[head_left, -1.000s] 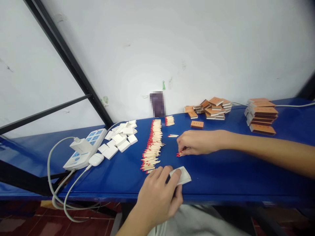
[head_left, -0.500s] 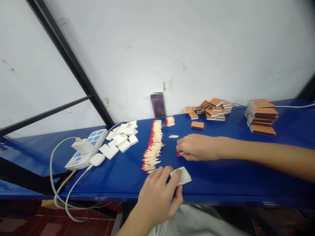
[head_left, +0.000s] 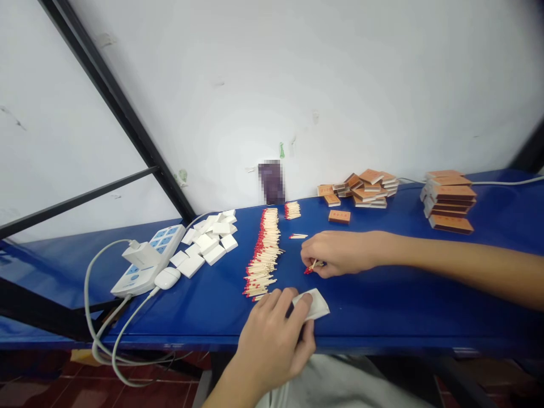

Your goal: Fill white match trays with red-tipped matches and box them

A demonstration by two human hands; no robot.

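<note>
My right hand point(head_left: 335, 253) rests on the blue table point(head_left: 382, 294), fingers pinched on a small bunch of red-tipped matches point(head_left: 310, 267) whose heads point left. My left hand point(head_left: 274, 337) lies at the table's front edge with its fingers pressed on a small white matchbox tray point(head_left: 314, 304). A long row of loose matches point(head_left: 264, 249) lies just left of my right hand and beyond my left hand. A few stray matches point(head_left: 298, 236) lie further back.
White inner trays point(head_left: 208, 241) are heaped left of the match row. A white power strip point(head_left: 147, 258) with plugs and trailing cables sits at far left. Orange matchboxes lie in a loose pile point(head_left: 365, 188) and a stack point(head_left: 449, 201) by the wall; a small match bundle point(head_left: 292, 209) lies behind.
My right hand has slid slightly left and tilted the pinched matches upward. My left hand stays on the white tray.
</note>
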